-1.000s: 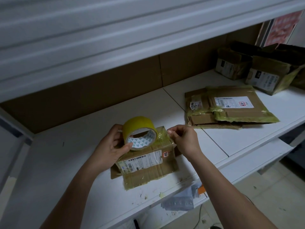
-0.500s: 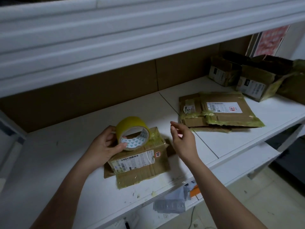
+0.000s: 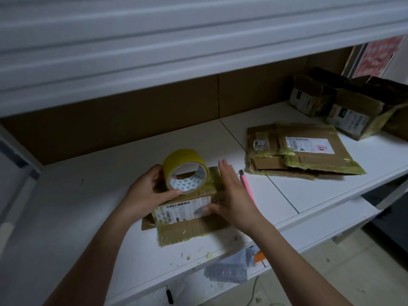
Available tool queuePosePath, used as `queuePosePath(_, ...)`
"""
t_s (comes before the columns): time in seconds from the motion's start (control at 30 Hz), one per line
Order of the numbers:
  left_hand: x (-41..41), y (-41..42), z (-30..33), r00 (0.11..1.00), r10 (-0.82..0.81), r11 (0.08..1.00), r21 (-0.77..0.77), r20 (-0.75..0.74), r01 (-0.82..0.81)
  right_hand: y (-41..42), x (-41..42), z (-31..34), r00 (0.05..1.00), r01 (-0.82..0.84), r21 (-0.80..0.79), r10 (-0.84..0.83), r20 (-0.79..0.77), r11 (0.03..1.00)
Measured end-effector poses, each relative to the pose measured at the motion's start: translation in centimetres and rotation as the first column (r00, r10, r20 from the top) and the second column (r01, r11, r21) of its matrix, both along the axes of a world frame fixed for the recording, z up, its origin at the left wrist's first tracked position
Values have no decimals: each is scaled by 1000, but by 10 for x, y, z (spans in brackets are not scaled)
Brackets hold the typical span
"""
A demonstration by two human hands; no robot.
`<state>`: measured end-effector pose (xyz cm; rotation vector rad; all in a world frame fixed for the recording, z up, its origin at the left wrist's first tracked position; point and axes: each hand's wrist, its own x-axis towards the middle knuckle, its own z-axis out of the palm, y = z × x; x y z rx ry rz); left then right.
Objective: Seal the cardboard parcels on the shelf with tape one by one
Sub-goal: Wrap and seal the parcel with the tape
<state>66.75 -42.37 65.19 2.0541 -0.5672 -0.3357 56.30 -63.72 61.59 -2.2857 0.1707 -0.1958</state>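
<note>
Parcel (image 3: 187,206) is sitting near the shelf (image 3: 88,206) front edge, partly wrapped in yellowish tape. Left hand (image 3: 148,193) is gripping the roll (image 3: 184,171) on top of it, fingers curled round the roll. Right hand (image 3: 231,193) is lying flat on the parcel's right side, fingers straight and together. Pink cutter (image 3: 248,186) is lying just beside. Flat parcel (image 3: 302,151) looks taped; open boxes (image 3: 348,111) at back right look undone.

Small parcel (image 3: 185,206), frame centre: white label with barcodes, digits partly legible as "403 170"; flat parcel (image 3: 309,151), right of centre: small sticker reading "581", white shipping label bearing a red boxed mark, print too small to read; other labels illegible
</note>
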Motion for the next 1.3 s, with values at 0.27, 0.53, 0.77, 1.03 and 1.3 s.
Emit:
queuePosePath(0.27,-2,23,-1,997,56,974,-219,-51,-66,1,-4,-2,999,26,-248,-18,35,968)
queuePosePath(0.53,-11,13,-8,996,60,956,-285,-60,-75,23,3,-1,994,-86,-612,107,-3,786)
queuePosePath(0.77,-6,59,12,996,83,948,-308,-17,-85,17,6,6,994,-107,-651,96,-52,752)
queuePosePath(1.03,-12,61,15,997,71,963,-261,20,-63,36,12,-1,988,-124,-636,156,-6,762)
queuePosePath(1.3,-3,91,30,992,72,994,-84,106,-63,29,12,-3,985,-141,-606,173,-7,783)
